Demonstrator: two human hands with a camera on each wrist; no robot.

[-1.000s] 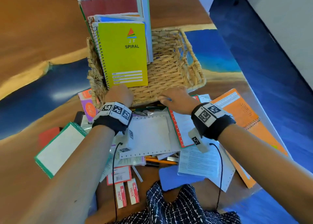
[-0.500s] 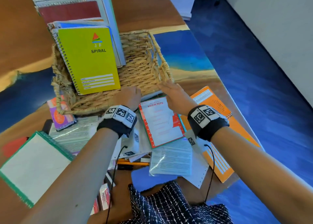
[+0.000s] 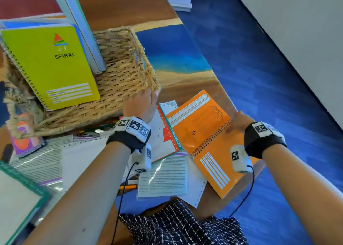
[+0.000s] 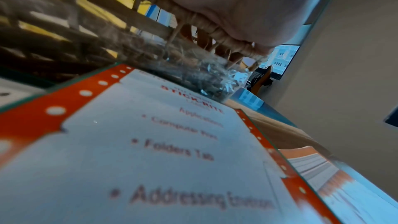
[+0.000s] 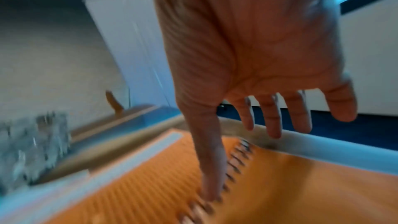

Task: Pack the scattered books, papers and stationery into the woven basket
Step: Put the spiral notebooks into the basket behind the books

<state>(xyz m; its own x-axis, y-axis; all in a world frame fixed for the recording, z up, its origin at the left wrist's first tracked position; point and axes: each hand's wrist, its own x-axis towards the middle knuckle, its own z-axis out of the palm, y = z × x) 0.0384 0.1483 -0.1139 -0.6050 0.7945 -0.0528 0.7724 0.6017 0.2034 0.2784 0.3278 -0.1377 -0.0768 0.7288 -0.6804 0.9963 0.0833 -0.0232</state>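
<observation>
The woven basket stands at upper left and holds a yellow-green SPIRAL notebook with other books behind it. My left hand grips the basket's near right rim; in the left wrist view the palm lies over the rim of the basket and the fingers curl inside. My right hand is spread open over an orange spiral notebook by the table's right edge. In the right wrist view the hand has its thumb touching the coil of the notebook.
A red-bordered label pack lies between my hands, with printed sheets and a pencil nearer me. A green-edged white book and a purple booklet lie at left. The table edge drops to blue floor.
My left hand slid right along the basket's near rim to its right corner. My right hand left the basket and moved right onto the orange notebook.
</observation>
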